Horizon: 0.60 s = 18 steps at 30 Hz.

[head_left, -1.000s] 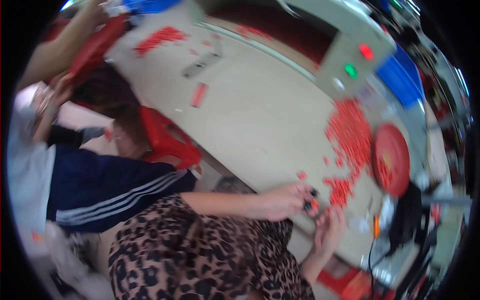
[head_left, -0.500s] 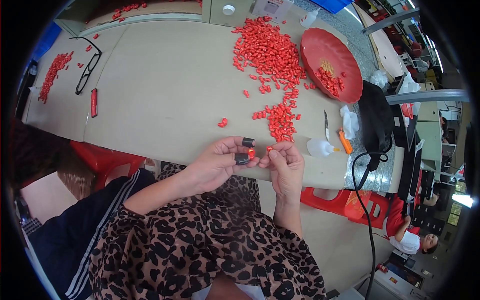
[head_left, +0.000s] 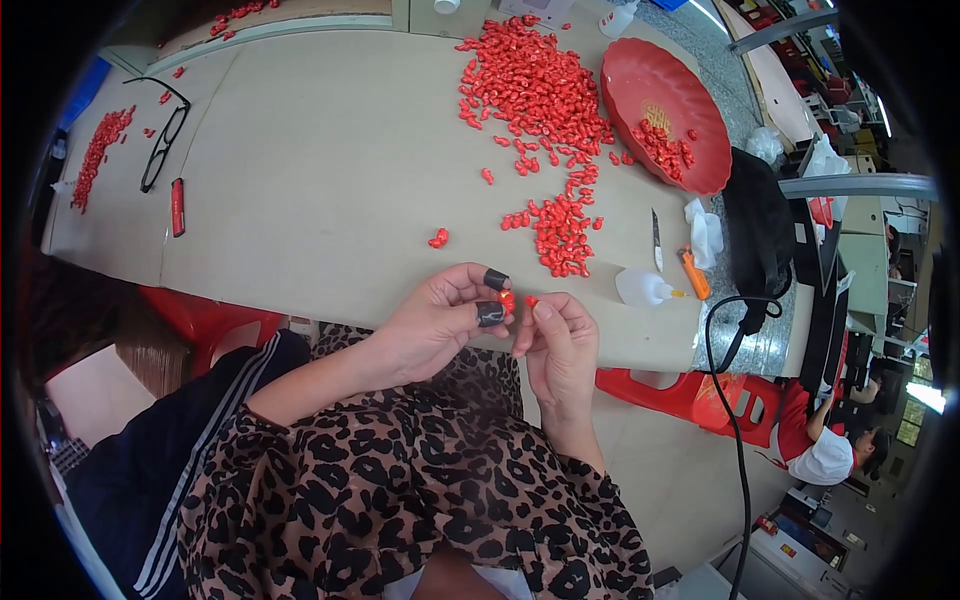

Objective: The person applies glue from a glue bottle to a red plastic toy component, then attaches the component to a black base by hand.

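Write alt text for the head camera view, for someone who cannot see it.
Seen from above, a person's left hand, with dark sleeves on two fingertips, and right hand each pinch a small red piece at a beige table's near edge. Beyond lie a heap of red pieces, a red bowl, a glue bottle and eyeglasses.

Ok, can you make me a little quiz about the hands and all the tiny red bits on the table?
1. True or false: the left hand wears dark covers on two fingertips.
2. Where is the red dish? A: far right of the table. B: on the lap.
3. What does each hand, left and right hand, pinch?

Key
1. True.
2. A, beside the big pile of red pieces.
3. A small red piece each, held close together at the table's near edge.
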Each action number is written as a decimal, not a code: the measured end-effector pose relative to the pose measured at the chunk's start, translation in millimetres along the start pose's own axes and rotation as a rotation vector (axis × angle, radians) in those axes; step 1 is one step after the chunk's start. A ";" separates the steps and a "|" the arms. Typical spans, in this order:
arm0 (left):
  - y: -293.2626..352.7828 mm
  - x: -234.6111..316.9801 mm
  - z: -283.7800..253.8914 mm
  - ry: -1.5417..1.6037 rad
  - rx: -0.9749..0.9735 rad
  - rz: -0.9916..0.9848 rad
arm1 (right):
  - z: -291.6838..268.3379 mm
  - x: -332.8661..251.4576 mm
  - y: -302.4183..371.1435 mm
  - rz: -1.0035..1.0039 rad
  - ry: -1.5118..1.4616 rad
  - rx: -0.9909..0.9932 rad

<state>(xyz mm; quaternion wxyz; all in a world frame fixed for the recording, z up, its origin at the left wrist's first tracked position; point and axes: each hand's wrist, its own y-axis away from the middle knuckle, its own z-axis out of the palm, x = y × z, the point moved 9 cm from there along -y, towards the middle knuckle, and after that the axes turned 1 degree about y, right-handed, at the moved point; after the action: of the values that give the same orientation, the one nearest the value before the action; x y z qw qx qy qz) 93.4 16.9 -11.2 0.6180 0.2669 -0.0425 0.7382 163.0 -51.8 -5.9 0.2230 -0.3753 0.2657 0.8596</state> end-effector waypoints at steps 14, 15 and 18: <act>3.1 -1.3 -1.6 -0.143 0.039 0.048 | 7.7 -6.5 12.3 -0.150 0.178 0.009; 2.9 -0.9 -2.7 -0.167 0.041 0.063 | 7.6 -6.3 11.9 -0.150 0.190 0.004; 3.4 -0.4 -4.8 -0.202 0.050 0.073 | 8.0 -7.0 11.8 -0.155 0.205 -0.008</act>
<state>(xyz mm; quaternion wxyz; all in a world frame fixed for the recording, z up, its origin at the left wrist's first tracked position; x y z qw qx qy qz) 88.6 17.6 -14.6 0.5764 0.3538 -0.0958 0.7304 156.3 -57.1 7.5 0.2587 -0.4813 0.2537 0.7982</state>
